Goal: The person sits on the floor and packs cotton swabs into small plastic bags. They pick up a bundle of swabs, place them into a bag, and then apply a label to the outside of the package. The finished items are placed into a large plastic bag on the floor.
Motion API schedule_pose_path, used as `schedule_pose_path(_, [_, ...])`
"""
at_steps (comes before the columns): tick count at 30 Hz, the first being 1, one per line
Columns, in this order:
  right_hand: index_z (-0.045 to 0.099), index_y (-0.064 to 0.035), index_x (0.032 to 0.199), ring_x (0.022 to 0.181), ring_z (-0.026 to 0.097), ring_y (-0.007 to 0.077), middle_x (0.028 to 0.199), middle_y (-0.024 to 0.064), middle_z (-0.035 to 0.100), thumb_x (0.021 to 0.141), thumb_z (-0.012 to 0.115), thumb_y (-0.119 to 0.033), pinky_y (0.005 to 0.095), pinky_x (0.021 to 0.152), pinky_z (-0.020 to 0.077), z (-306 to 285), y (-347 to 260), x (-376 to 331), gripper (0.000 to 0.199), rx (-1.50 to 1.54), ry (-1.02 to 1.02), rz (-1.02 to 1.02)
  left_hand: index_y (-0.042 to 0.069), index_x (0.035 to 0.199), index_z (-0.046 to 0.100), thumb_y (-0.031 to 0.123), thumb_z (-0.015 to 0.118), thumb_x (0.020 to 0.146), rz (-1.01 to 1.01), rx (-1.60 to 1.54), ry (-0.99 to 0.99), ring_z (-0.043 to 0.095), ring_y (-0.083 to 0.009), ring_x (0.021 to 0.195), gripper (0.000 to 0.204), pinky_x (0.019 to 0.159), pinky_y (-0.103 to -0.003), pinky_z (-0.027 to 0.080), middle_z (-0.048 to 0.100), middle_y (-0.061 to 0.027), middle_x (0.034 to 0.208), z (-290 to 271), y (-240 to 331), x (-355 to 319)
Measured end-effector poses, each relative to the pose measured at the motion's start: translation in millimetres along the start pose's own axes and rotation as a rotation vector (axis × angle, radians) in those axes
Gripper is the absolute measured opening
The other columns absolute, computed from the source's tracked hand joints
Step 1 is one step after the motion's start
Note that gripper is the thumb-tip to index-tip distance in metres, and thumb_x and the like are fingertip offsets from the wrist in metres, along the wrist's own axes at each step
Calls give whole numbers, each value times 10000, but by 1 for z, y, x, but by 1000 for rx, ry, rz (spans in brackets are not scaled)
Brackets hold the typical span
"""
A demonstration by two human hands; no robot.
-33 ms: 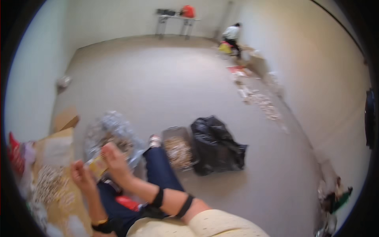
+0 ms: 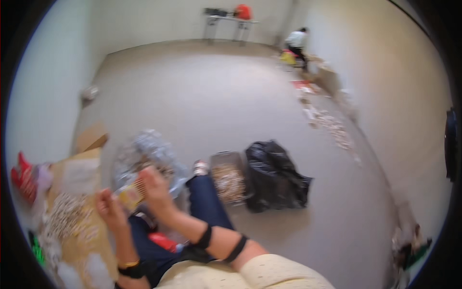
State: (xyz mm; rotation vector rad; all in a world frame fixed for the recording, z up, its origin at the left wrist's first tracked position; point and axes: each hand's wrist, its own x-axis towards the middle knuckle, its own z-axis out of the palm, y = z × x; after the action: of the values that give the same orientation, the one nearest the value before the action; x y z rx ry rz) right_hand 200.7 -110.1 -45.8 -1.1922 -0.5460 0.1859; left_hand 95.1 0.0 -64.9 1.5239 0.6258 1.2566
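Note:
My left hand (image 2: 109, 209) is raised beside the sheet of brown cardboard, fingers curled together; what they hold, if anything, is too blurred to make out. A flat yellow card (image 2: 129, 196) with a row of thin stripes along one edge is between my hands. My right hand (image 2: 158, 192) is closed at the card's striped edge, its fingers pointing away from me. Just beyond it is a clear plastic bag (image 2: 154, 142) with brownish contents. Many small pale pieces (image 2: 67, 216) lie in a heap on the brown cardboard (image 2: 94, 161) at my left.
A grey tub (image 2: 243, 185) of small tan pieces stands by my foot, next to a black plastic bag (image 2: 276, 178). A red bag (image 2: 24, 178) sits at far left. Scattered pieces (image 2: 334, 127) line the right wall, where another person (image 2: 297, 41) sits near a table (image 2: 231, 19).
The whole view has shifted, so the room and things appear farther right. My hands keep nearly the same pose around the yellow card. A green item now shows at the lower left.

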Motion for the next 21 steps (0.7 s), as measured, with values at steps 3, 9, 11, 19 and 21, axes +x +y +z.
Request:
schedule_pose_path(3, [540, -60, 902, 749, 467, 60, 801, -28, 511, 1046, 482, -223, 237, 656, 413, -7, 10, 2, 225, 129, 44, 62, 174, 884, 491, 242, 575, 1001, -128, -230, -83, 352, 9, 479, 159, 399, -165, 252, 418, 91, 657, 6, 2, -2])
schedule_pose_path(9, [526, -51, 857, 685, 444, 40, 731, -38, 504, 1043, 501, -251, 225, 600, 387, -5, 7, -3, 274, 103, -61, 138, 93, 929, 490, 357, 673, 935, -43, -122, -204, 420, -9, 549, 321, 483, -181, 327, 469, 48, 698, 4, 40, -3])
schedule_pose_path(11, [522, -44, 842, 652, 447, 47, 702, -29, 511, 1044, 498, -257, 232, 576, 385, -5, 5, -3, 294, 61, -50, 110, 82, 920, 527, 324, 733, 896, -38, 0, -282, 441, -4, 567, 319, 504, -174, 340, 498, 56, 689, -2, 45, -1])
schedule_pose_path(19, [522, -60, 817, 644, 443, 24, 701, -37, 519, 1041, 505, -287, 213, 575, 382, -28, 11, 8, 319, 102, 20, 111, 91, 872, 578, 196, 756, 880, -445, -222, -374, 517, -15, 575, 206, 527, -166, 385, 580, 51, 666, -6, 55, -9])
schedule_pose_path(21, [529, -73, 818, 635, 448, 22, 694, -41, 517, 1039, 506, -306, 207, 571, 383, -45, 8, 14, 322, 164, 103, 162, 95, 872, 578, 200, 762, 874, -447, -224, -373, 526, -21, 574, 212, 526, -168, 396, 587, 47, 675, -8, 50, -10])
